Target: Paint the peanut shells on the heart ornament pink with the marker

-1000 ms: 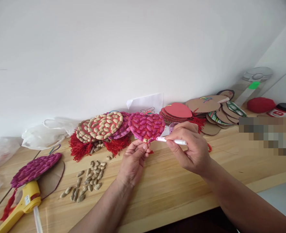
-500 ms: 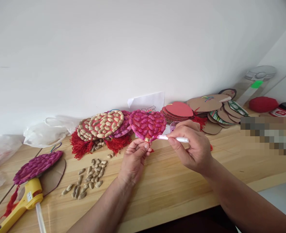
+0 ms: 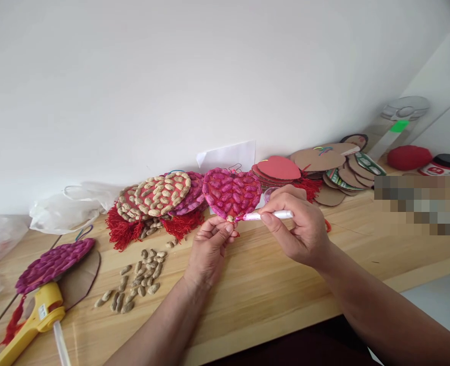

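Observation:
A heart-shaped plaque point(image 3: 232, 192) covered with magenta-painted peanuts is held upright by its lower tip in my left hand point(image 3: 213, 244), fingers closed on it. One peanut point(image 3: 230, 219) at the tip is still pale tan. My right hand point(image 3: 297, 223) pinches a white-handled paintbrush point(image 3: 274, 215), whose magenta bristles are at the heart's tip, by the pale peanut. Partly hidden behind my right hand is a small clear cup point(image 3: 270, 194) with purple in it.
Loose peanuts point(image 3: 144, 277) lie left of my left arm. Peanut-covered plaques point(image 3: 156, 195) with red yarn tassels, cardboard pieces point(image 3: 318, 157) and red hearts point(image 3: 280, 169) stand by the wall. A yellow glue gun point(image 3: 41, 312) rests beside a magenta plaque point(image 3: 55, 262) at left.
The brush tip has moved slightly left and down, closer to the pale peanut at the heart's tip. The whole view has shifted a little.

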A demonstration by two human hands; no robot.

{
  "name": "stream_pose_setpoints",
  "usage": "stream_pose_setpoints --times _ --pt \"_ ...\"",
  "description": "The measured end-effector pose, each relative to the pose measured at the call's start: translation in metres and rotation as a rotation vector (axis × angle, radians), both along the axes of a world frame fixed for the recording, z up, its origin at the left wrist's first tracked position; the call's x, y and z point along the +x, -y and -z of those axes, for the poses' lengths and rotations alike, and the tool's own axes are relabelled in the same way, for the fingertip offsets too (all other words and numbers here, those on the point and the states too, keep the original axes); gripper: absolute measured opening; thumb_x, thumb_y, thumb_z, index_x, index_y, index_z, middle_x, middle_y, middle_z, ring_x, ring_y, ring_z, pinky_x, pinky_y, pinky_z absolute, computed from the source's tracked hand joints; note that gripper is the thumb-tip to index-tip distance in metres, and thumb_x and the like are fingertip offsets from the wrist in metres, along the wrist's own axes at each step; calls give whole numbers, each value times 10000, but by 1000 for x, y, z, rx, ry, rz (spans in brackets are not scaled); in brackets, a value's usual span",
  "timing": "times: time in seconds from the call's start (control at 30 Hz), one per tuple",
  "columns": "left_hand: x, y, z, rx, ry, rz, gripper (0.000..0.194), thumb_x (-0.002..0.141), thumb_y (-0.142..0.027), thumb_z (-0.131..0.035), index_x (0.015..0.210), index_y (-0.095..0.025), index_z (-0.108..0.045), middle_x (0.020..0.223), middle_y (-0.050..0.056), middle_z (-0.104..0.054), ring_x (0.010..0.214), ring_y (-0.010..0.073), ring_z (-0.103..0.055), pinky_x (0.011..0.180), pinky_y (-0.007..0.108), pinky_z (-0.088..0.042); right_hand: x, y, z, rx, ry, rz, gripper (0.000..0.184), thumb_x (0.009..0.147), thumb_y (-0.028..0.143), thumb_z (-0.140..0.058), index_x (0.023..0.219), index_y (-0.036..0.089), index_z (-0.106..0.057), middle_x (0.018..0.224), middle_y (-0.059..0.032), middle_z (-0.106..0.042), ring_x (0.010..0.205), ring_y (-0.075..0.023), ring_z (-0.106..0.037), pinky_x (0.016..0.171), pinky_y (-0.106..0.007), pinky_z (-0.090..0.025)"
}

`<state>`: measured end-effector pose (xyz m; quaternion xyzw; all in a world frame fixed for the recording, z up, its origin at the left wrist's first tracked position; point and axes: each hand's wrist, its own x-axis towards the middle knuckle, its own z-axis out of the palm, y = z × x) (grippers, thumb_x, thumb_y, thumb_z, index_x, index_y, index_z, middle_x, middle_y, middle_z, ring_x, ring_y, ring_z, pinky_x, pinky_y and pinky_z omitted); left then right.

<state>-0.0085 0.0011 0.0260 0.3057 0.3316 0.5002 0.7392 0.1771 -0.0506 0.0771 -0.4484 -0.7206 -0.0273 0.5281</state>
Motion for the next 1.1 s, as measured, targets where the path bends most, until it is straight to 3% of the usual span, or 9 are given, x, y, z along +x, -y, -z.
stream_pose_setpoints --times 0.2,0.4,0.6,0.93,1.1 --pt "0 0 3 28 -25 3 371 539 -225 -981 808 -154 -735 711 7 -731 627 98 -683 587 164 -535 -1 0 0 -8 -1 45 67 914 179 -622 865 224 -625 803 -4 -674 821 -184 -604 805 -403 -417" --pt "0 -1 3 30 -31 6 371 527 -228 -987 796 -156 -742 711 7 -735 626 99 -683 588 168 -530 -1 -1 0 -75 -36 -12 68 931 193 -603 875 224 -623 805 1 -668 826 -179 -602 818 -391 -417" --pt "0 -2 5 18 -35 15 370 539 -223 -983 820 -158 -752 725 11 -741 623 91 -677 603 170 -537 3 -1 -2 -83 -38 62 103 938 212 -601 835 220 -601 792 11 -659 790 -163 -583 789 -376 -397" --pt "0 -1 5 24 -44 30 352 554 -208 -976 825 -155 -758 746 23 -751 630 96 -687 593 161 -536 1 -3 -1 -241 -200 6 140 959 282 -592 838 213 -610 692 23 -588 652 -139 -534 661 -324 -390" --pt "-1 -2 6 12 -42 32 359 540 -211 -981 821 -158 -764 731 19 -747 620 93 -682 590 162 -535 4 -4 -3 -219 -133 60 156 955 277 -586 816 206 -601 736 12 -612 675 -135 -540 676 -321 -384"
